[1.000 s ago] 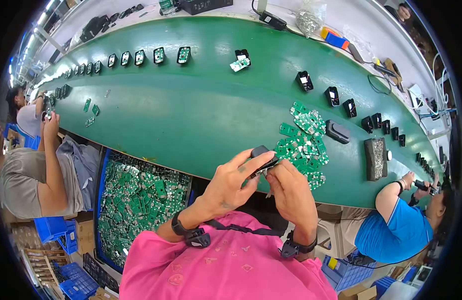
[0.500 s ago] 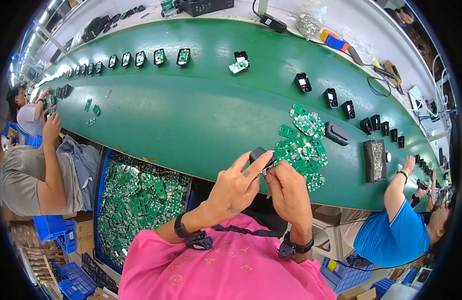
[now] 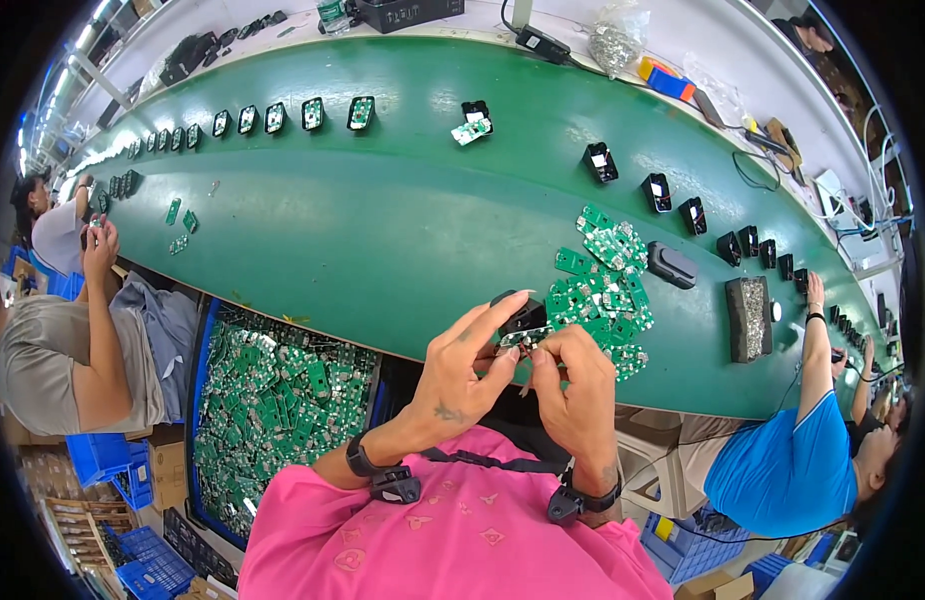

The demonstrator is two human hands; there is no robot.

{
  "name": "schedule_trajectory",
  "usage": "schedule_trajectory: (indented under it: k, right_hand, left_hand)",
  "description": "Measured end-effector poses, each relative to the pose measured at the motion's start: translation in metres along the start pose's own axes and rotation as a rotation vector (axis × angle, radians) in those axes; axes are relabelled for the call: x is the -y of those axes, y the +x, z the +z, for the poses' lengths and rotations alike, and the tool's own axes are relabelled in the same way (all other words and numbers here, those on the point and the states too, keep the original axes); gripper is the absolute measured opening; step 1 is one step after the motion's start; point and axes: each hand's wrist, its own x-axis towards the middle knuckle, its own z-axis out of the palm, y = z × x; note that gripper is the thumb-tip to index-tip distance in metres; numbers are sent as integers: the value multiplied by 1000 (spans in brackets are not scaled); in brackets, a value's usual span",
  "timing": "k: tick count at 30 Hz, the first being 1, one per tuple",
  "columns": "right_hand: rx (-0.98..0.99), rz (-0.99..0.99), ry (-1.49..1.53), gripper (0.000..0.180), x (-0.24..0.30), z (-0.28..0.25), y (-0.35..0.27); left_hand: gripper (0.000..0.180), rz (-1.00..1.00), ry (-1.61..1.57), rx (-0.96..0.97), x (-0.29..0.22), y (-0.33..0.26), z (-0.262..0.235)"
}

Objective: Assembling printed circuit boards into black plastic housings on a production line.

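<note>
Plainly, a long green workbench (image 3: 383,250) is stretching across the view, and a loose pile of green circuit boards (image 3: 603,290) is lying on it, just beyond and to the right of the hands. The left hand (image 3: 461,365) is gripping a black plastic housing (image 3: 526,313) between its thumb and fingers, holding it near the bench's front edge. The right hand (image 3: 580,375) is bringing its thumb and index finger close together; I cannot tell whether they are pinching anything. Between the hands, a small circuit board (image 3: 523,338) is lying along the housing's near side, its long axis running roughly left to right. Its left end is sitting by the left thumb, its right end pointing toward the right fingertips, which are nearer that end. Whether it is touching the housing is too small to tell.
</note>
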Motion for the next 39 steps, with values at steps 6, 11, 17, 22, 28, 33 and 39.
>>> schedule_trajectory:
  k: [6, 11, 17, 22, 28, 33, 39]
  right_hand:
    - [23, -64, -9, 6, -1, -1, 3]
    - [46, -41, -13, 5, -3, -5, 3]
    - [81, 11, 10, 5, -6, -6, 1]
    - [84, 32, 16, 5, -3, -7, 2]
    - [97, -7, -38, 5, -4, -7, 3]
    - [85, 7, 10, 6, -13, -4, -1]
    - [52, 65, 69, 6, -12, -2, -2]
  left_hand:
    - [57, 74, 40, -1, 2, 2, -1]
    - [57, 90, 47, 13, -1, 3, -1]
    - [56, 147, 112, 46, 2, 4, -4]
    - [58, 170, 130, 86, 0, 6, -6]
    - [60, 242, 275, 84, 5, 5, -7]
    - [63, 334, 425, 46, 10, 3, -2]
    - [61, 300, 340, 13, 8, 2, 3]
